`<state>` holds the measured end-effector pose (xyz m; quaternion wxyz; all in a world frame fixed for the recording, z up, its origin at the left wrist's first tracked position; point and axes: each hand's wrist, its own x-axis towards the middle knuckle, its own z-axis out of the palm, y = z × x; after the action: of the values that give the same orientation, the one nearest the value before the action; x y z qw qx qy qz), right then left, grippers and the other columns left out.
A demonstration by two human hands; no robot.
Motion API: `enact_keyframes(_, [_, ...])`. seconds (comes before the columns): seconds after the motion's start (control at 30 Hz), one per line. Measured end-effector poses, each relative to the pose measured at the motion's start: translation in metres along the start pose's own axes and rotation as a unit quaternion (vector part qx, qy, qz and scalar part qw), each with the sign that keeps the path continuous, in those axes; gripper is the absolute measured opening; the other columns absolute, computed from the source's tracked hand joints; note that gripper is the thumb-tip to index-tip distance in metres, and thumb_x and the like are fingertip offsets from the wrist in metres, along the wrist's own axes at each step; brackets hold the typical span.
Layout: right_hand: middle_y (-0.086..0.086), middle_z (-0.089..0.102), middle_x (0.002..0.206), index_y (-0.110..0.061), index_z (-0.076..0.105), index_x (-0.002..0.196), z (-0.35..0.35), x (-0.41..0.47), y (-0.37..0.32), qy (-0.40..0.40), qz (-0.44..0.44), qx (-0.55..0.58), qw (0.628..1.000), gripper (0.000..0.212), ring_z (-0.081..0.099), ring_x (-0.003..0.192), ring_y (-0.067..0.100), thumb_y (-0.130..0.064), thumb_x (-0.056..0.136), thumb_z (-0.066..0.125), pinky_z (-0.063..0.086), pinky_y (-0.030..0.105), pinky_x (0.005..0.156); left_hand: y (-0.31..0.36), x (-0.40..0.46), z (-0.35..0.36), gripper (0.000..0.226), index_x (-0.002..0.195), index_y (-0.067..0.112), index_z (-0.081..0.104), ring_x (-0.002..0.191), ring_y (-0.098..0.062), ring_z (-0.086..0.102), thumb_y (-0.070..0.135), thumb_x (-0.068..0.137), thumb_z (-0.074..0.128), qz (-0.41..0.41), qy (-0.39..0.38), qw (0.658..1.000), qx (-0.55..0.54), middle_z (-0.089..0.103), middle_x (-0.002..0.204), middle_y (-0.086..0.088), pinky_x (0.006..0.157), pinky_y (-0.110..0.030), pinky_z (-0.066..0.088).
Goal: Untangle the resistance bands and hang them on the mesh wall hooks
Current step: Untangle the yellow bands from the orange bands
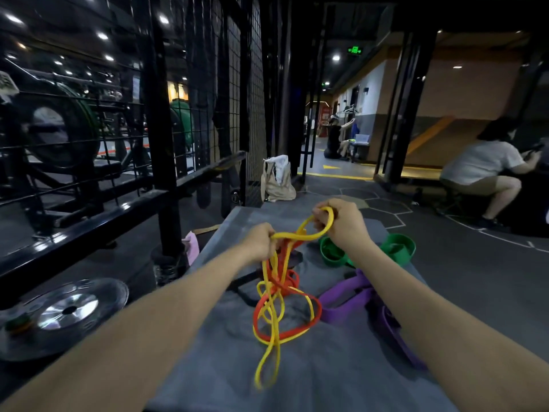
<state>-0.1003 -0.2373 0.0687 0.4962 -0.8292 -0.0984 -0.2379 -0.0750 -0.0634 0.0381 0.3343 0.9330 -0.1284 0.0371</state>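
Dim gym, grey mat (pixel 326 367), mesh wall (pixel 234 84), tangled bands (pixel 279 292)

Both of the person's forearms are bare from the bottom edge of the view up to the wrists, with no sleeve or cuff showing anywhere along them. The left hand (pixel 258 242) wears no glove, ring or watch that I can see, and no strap crosses the wrist. The right hand (pixel 346 223) is just as plain: ungloved, nothing on the wrist, no jewellery visible on the fingers (pixel 320 215).
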Motion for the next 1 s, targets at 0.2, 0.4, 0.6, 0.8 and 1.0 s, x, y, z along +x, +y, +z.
enact_keyframes(0.2, [0.004,0.066,0.077,-0.011,0.068,0.092,0.004,0.002,0.005,-0.056,-0.021,-0.050,0.997,0.031,0.061,0.068,0.014,0.013,0.083,0.051,0.052,0.031,0.070,0.006,-0.004,-0.057,0.014,0.084,0.005,0.056,0.057,-0.011,0.046,0.014,0.094,0.053,0.007,-0.003,0.980,-0.200,0.050,0.067,-0.004,0.055,-0.022,0.038])
enact_keyframes(0.4, [0.003,0.064,0.096,-0.023,0.069,0.084,0.013,-0.003,0.006,-0.115,-0.048,-0.097,0.987,0.053,0.059,0.092,0.019,0.021,0.081,0.039,0.050,0.031,0.081,-0.009,-0.022,-0.067,0.015,0.100,0.007,0.066,0.072,-0.008,0.053,0.002,0.091,0.056,0.046,-0.013,0.985,-0.164,0.060,0.079,-0.001,0.061,-0.010,0.044])
enact_keyframes(0.6, [0.006,0.060,0.094,0.002,0.063,0.107,0.041,-0.018,0.004,-0.215,-0.034,-0.032,0.976,0.023,0.056,0.078,0.003,0.008,0.087,0.053,0.045,0.009,0.070,-0.016,-0.031,-0.066,0.017,0.096,0.013,0.068,0.069,0.000,0.056,0.001,0.087,0.061,0.050,0.007,0.978,-0.203,0.062,0.076,0.005,0.068,-0.011,0.045])
enact_keyframes(0.8, [0.018,0.065,0.088,-0.018,0.059,0.104,0.056,-0.026,0.007,-0.294,0.000,0.050,0.954,0.020,0.058,0.079,0.019,-0.009,0.086,0.064,0.049,0.038,0.077,-0.023,-0.036,-0.069,0.025,0.105,0.010,0.069,0.072,0.010,0.063,-0.002,0.085,0.061,0.065,0.021,0.975,-0.213,0.069,0.081,0.015,0.066,-0.004,0.046])
enact_keyframes(1.0, [-0.002,0.049,0.059,-0.017,0.054,0.068,0.058,-0.026,-0.002,-0.241,-0.015,-0.007,0.970,0.022,0.043,0.049,0.000,-0.011,0.086,0.066,0.036,0.016,0.051,-0.030,-0.037,-0.071,0.013,0.088,0.015,0.070,0.063,-0.008,0.051,0.006,0.089,0.060,0.031,0.033,0.976,-0.211,0.057,0.069,0.000,0.061,-0.017,0.041])
